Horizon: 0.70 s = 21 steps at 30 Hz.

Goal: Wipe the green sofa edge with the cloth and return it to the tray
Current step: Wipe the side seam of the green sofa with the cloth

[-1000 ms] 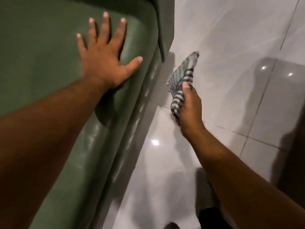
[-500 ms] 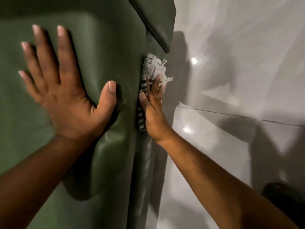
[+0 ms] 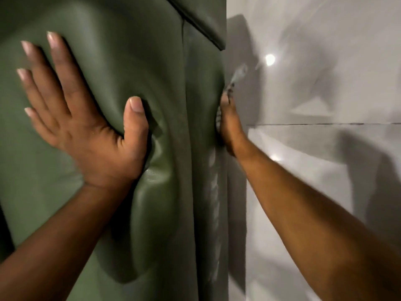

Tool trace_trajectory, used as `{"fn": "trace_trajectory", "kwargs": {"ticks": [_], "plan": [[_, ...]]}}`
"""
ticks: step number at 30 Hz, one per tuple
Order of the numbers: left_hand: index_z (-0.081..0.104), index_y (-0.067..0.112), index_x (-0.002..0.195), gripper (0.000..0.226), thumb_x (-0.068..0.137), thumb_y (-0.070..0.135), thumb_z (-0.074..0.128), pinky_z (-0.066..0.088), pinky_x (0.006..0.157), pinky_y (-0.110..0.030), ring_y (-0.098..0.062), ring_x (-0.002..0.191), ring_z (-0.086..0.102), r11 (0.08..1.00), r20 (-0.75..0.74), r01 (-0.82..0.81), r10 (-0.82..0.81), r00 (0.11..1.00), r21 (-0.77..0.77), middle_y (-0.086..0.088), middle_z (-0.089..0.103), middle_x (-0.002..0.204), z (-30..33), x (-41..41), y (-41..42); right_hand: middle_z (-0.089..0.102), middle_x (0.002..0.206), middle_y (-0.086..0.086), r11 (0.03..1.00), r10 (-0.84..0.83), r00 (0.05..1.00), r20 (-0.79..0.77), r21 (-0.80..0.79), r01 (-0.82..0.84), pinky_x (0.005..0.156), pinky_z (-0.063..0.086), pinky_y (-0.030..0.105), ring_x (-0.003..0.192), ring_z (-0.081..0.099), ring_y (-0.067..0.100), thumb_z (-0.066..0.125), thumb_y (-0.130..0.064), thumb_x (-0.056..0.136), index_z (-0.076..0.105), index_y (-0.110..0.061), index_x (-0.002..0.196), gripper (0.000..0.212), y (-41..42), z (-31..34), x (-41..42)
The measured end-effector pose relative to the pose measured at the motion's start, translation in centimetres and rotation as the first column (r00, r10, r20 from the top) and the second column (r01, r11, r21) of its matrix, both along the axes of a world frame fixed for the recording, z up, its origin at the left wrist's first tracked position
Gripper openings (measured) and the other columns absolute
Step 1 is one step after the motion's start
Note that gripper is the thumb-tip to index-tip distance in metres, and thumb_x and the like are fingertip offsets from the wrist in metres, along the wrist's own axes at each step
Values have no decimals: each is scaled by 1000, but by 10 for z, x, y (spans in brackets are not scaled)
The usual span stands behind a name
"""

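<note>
The green sofa fills the left half of the view, its padded edge running down the middle. My left hand lies flat on the seat cushion with fingers spread, denting the leather. My right hand presses against the sofa's outer side face, mostly hidden behind the edge. A blurred tip of the grey striped cloth sticks out above its fingers; the rest of the cloth is hidden between hand and sofa. No tray is in view.
Glossy grey floor tiles take up the right half, with a grout line, light reflections and shadows. A darker green cushion corner overhangs the sofa edge at the top.
The view has moved in closer. My right hand, which carried the cloth in the air, has pressed it onto the sofa's side and slid further behind the edge. My left hand stays pressed on the cushion.
</note>
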<state>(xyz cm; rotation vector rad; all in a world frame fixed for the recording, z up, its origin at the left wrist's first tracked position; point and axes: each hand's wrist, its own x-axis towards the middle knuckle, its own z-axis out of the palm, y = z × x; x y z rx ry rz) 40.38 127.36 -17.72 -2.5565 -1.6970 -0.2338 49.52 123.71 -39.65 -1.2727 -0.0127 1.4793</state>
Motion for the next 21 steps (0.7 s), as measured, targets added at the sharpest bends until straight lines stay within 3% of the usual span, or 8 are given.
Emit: {"fn": "trace_trajectory", "kwargs": {"ticks": [4, 6, 8, 10, 13, 17, 19, 21], "plan": [[21, 3, 156, 106, 85, 82, 20, 19, 125, -54, -32, 156, 20, 1000, -30, 2, -2, 1000, 5, -17, 23, 166, 1, 6, -4, 4, 166, 7, 996, 74, 995, 71, -64, -70, 125, 5, 49, 153, 3, 24, 28, -29, 104, 5, -19, 153, 55, -55, 13, -39], [19, 3, 157, 106, 85, 81, 19, 17, 125, -55, -33, 157, 18, 1000, -45, -5, 5, 999, 17, -17, 20, 167, 2, 8, -7, -6, 166, 4, 997, 78, 984, 161, -23, -75, 124, -6, 49, 152, -11, 25, 28, -40, 98, -6, -39, 147, 60, -64, 34, -48], [18, 3, 157, 105, 85, 79, 19, 15, 125, -56, -34, 157, 16, 999, -54, -13, 15, 998, 31, -18, 18, 167, 4, 9, -9, -10, 165, 1, 988, 64, 941, 331, 115, -107, 121, -13, 47, 150, -19, 25, 25, -44, 96, -6, -55, 138, 54, -55, 59, -45], [19, 1, 157, 102, 87, 76, 21, 16, 125, -57, -35, 156, 17, 999, -60, -5, 8, 998, 48, -19, 19, 167, 5, 12, -12, -10, 165, -2, 966, 64, 902, 428, 199, -163, 119, -18, 50, 149, -23, 27, 20, -46, 97, 4, -46, 147, 53, -35, 73, -32], [20, 1, 156, 97, 87, 69, 26, 16, 125, -57, -37, 156, 18, 996, -76, -16, 23, 997, 84, -21, 19, 166, 6, 16, -16, -10, 165, -6, 973, 61, 902, 428, 177, -150, 115, -20, 56, 149, -22, 28, 20, -45, 99, 15, -38, 150, 52, 5, 71, -3], [18, 6, 158, 96, 85, 67, 28, 9, 127, -54, -34, 157, 15, 994, -69, -53, 60, 996, 92, -18, 16, 168, 5, 19, -17, -4, 166, 5, 972, 17, 847, 531, 190, -139, 113, -17, 61, 149, -17, 31, 25, -38, 101, 17, -29, 151, 52, 44, 48, 19], [16, 8, 158, 96, 84, 68, 29, 6, 126, -55, -33, 158, 13, 994, -71, -60, 67, 995, 91, -17, 15, 169, 4, 19, -15, -2, 166, 3, 984, 35, 876, 482, 135, -113, 114, -11, 66, 151, -12, 35, 23, -41, 102, 16, -32, 151, 50, 54, 30, 28], [16, 10, 159, 95, 84, 67, 30, 7, 125, -59, -34, 158, 11, 994, -71, -59, 65, 995, 87, -16, 14, 169, 4, 18, -15, 10, 165, 6, 992, 13, 940, 340, 112, -54, 122, 6, 58, 152, 4, 32, 24, -39, 103, 17, -29, 151, 50, 51, 16, 31]]}}
